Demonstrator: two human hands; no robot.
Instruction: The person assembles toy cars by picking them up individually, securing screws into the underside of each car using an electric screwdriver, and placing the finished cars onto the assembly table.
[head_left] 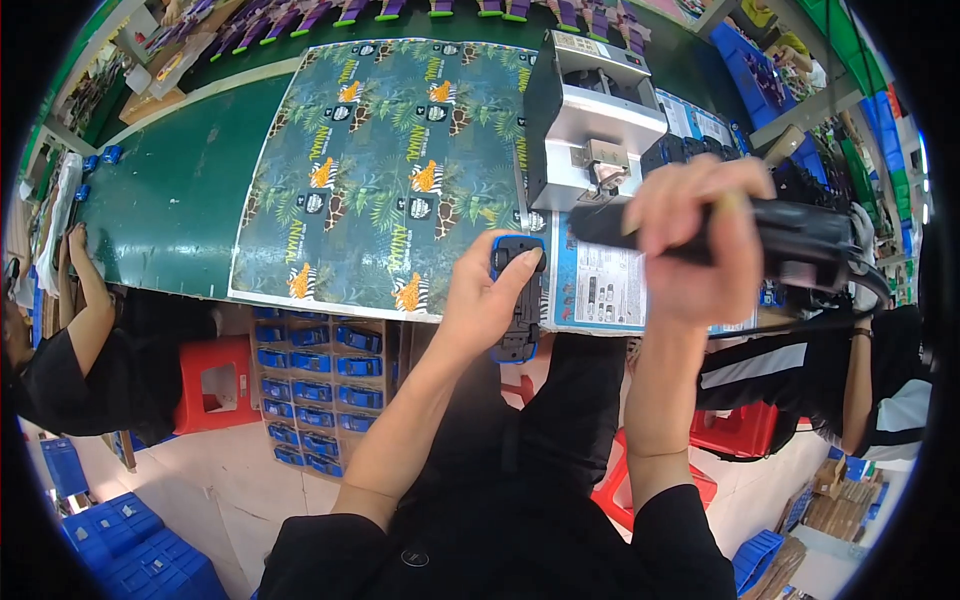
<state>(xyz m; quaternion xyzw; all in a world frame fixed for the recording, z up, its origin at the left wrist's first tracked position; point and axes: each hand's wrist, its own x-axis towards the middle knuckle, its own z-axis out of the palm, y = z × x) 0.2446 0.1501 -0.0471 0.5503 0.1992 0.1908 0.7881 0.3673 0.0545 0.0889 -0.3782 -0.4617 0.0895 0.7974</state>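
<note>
My left hand (478, 302) grips a blue toy car (517, 325) at the table's front edge. The car's black underside faces up, and my thumb presses on one end of it. To the right, my right hand (700, 245) is wrapped round a black power screwdriver (800, 240), smeared by motion. The tool lies roughly level, its narrow end pointing left, above the printed sheet and apart from the car. Just beyond it stands a silver screw feeder (590, 135), close to my right fingers.
Animal-print sheeting (380, 180) covers the green table (170, 210). A divided box of blue toy cars (330, 390) stands below on the left. Purple toy parts (440, 8) line the far side. Co-workers sit left and right, near red stools (215, 385). Blue crates (145, 550) stand lower left.
</note>
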